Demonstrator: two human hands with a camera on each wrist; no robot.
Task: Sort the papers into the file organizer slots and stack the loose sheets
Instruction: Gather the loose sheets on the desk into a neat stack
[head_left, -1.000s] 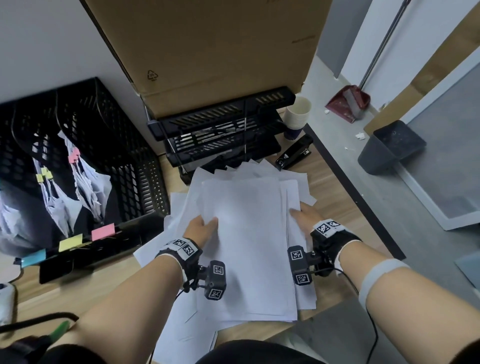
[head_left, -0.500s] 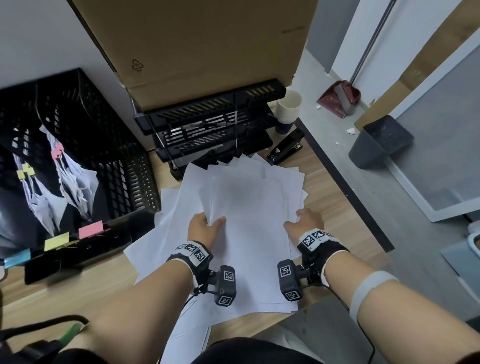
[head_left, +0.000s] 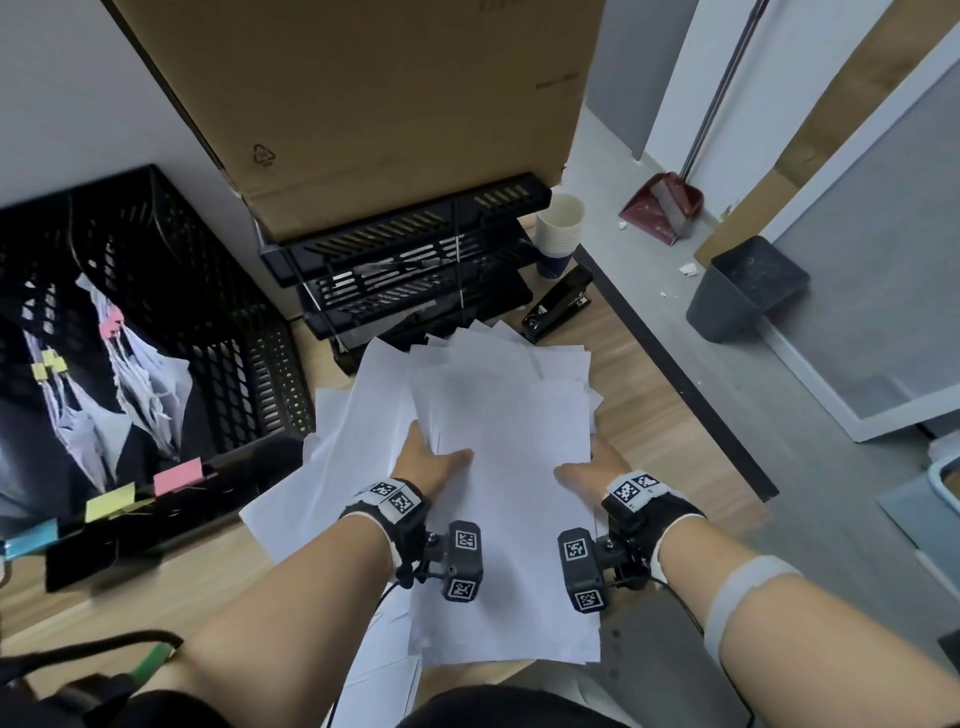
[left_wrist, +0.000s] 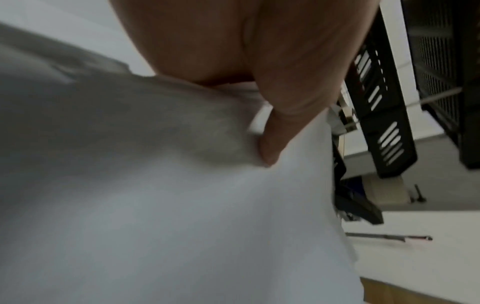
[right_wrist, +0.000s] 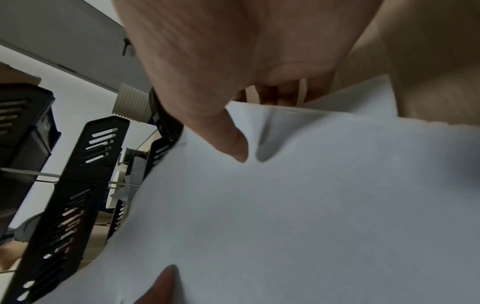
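Observation:
A bundle of white loose sheets (head_left: 511, 467) is held between both hands above the wooden desk (head_left: 649, 436). My left hand (head_left: 431, 460) grips its left edge, thumb on top, fingers hidden beneath; the left wrist view shows the thumb pressing into the paper (left_wrist: 182, 205). My right hand (head_left: 589, 470) grips the right edge the same way, and its thumb lies on the sheets (right_wrist: 311, 205). More loose sheets (head_left: 332, 467) lie fanned on the desk under the bundle. The black upright file organizer (head_left: 171, 312) with clipped papers stands at the left.
A black stacked letter tray (head_left: 410, 270) sits behind the papers under a large cardboard box (head_left: 374, 104). Paper cups (head_left: 558, 234) and a black stapler (head_left: 558, 304) stand near the desk's right edge. Coloured sticky labels (head_left: 111, 501) line the organizer's front. A bin (head_left: 748, 288) is on the floor.
Both hands have closed in on the sheets' sides and drawn the bundle together and up off the desk; the sheets' far ends now fan upward.

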